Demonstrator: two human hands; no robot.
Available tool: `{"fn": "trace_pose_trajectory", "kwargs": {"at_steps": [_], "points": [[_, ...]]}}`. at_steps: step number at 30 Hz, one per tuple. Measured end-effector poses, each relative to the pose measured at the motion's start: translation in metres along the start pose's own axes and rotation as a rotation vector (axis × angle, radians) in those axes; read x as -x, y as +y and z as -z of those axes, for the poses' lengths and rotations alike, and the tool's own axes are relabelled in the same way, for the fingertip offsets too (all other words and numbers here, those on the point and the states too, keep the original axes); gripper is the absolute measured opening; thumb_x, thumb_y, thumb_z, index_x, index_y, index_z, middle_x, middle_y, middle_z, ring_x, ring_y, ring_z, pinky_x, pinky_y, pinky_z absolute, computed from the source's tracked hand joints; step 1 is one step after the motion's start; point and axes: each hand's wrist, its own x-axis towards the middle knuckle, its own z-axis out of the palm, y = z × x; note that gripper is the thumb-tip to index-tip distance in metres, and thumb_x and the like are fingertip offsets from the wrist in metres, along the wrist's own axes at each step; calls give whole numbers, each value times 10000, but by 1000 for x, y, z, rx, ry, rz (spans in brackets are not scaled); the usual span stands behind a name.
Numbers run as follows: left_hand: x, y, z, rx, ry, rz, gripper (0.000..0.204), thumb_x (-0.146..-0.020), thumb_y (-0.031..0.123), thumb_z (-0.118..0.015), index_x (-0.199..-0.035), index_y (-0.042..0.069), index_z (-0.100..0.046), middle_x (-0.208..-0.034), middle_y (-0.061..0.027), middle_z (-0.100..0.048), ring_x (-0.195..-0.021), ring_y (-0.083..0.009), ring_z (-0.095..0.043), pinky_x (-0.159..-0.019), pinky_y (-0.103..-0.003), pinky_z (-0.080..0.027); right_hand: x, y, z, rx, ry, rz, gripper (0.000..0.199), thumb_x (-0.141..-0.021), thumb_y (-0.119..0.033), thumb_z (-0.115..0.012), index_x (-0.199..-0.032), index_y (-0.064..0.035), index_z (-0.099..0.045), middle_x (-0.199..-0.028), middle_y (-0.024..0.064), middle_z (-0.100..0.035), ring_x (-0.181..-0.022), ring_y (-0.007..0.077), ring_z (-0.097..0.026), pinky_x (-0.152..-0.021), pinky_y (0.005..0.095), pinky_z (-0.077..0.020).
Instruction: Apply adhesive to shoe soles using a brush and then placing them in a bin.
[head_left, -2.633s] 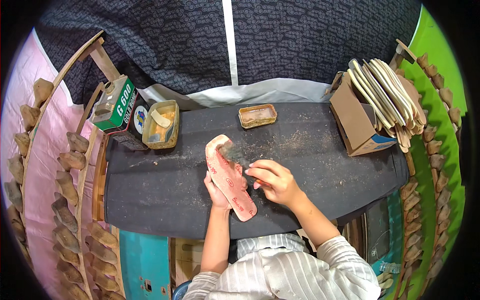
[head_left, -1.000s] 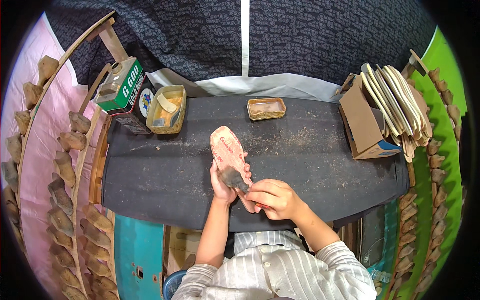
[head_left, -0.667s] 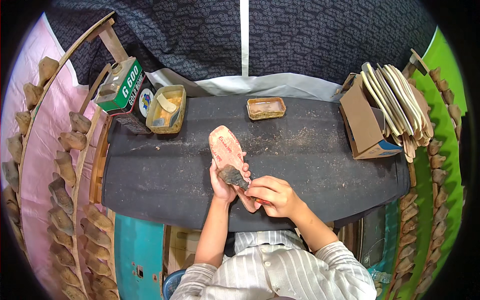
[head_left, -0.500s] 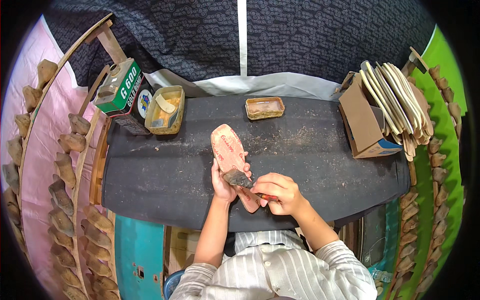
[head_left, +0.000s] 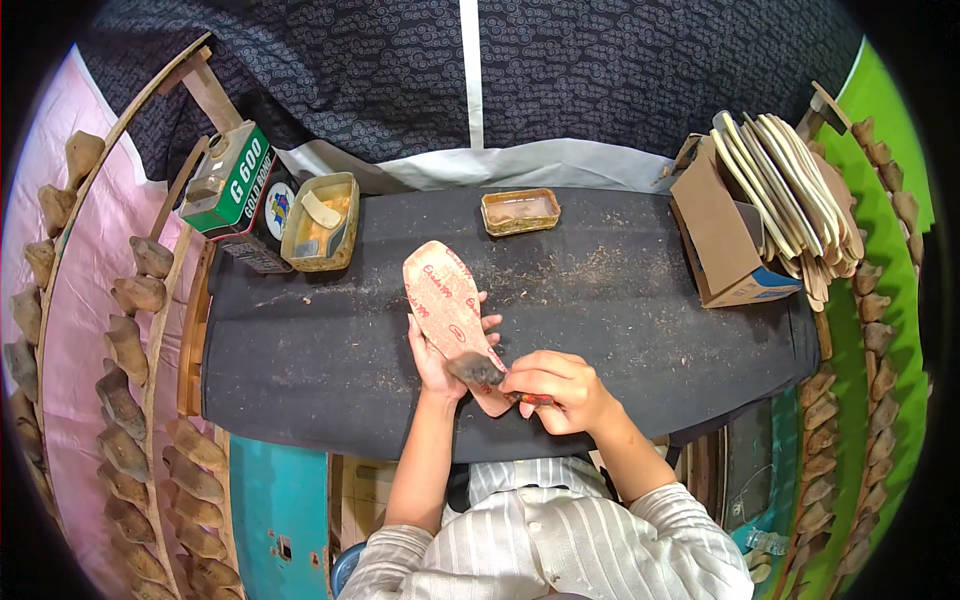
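Observation:
My left hand [head_left: 437, 362] holds a pale pinkish insole [head_left: 447, 310] with red print from beneath, its fingertips showing along the right edge. The insole slants over the middle of the table, broad end away from me. In my right hand [head_left: 556, 391] is a brush [head_left: 534, 398] with a red and dark handle, pinched between thumb and fingers. Its dark bristles lie across the narrow lower part of the insole and seem to touch it. The palm of my left hand is partly hidden behind the insole.
The dark table [head_left: 590, 355] carries scattered shavings. At back left stand a green and black metal can [head_left: 232, 195] and a yellowish tub [head_left: 325, 255] with a scraper inside. A small tray [head_left: 521, 212] sits at back centre; a cardboard box [head_left: 728, 245] of sole-shaped pieces stands right. Wooden shoe-last racks [head_left: 125, 400] flank the table.
The insole has shifted slightly left and turned to face up more fully. The brush has moved a little down and left over its narrow part. My grip on both stays.

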Motion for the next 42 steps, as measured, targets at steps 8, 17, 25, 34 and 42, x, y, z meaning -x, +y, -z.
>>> {"fn": "trace_pose_trajectory", "kwargs": {"at_steps": [8, 17, 25, 34, 42], "points": [[6, 2, -21, -17, 144, 54, 886, -840, 744, -204, -1445, 97, -225, -1383, -177, -377, -1287, -412, -348, -999, -621, -341, -7, 3, -14, 204, 107, 74, 321, -576, 21, -675, -892, -31, -653, -856, 107, -608, -713, 276, -625, -634, 352, -520], [6, 2, -19, -86, 130, 60, 889, -827, 765, -235, -1427, 109, -264, -1331, -183, -428, -1226, -397, -434, -913, -616, -430, -12, 2, -4, 169, 164, 53, 292, -610, 21, -652, -898, -27, -665, -881, 117, -618, -744, 268, -643, -641, 323, -528], [5, 5, -15, -67, 162, 47, 876, -826, 756, -252, -1436, 127, -251, -1361, -180, -402, -1241, -391, -414, -894, -608, -445, -4, -4, -4, 118, 73, 16, 295, -571, 24, -635, -860, -31, -661, -826, 109, -615, -683, 270, -624, -610, 335, -514], [7, 4, -10, 63, 63, 72, 841, -836, 738, -254, -1414, 129, -302, -1342, -142, -436, -1171, -357, -475, -857, -568, -477, -22, 13, -1, 325, 217, -1, 285, -642, 22, -669, -916, -54, -672, -927, 113, -628, -789, 250, -642, -666, 319, -531], [3, 6, -20, -148, 200, 23, 848, -834, 747, -224, -1370, 105, -368, -1245, -117, -509, -1010, -284, -580, -794, -488, -522, -11, 14, 1, 125, 270, -210, 300, -629, 68, -585, -898, -33, -671, -897, 140, -628, -778, 234, -642, -647, 294, -520]]}}
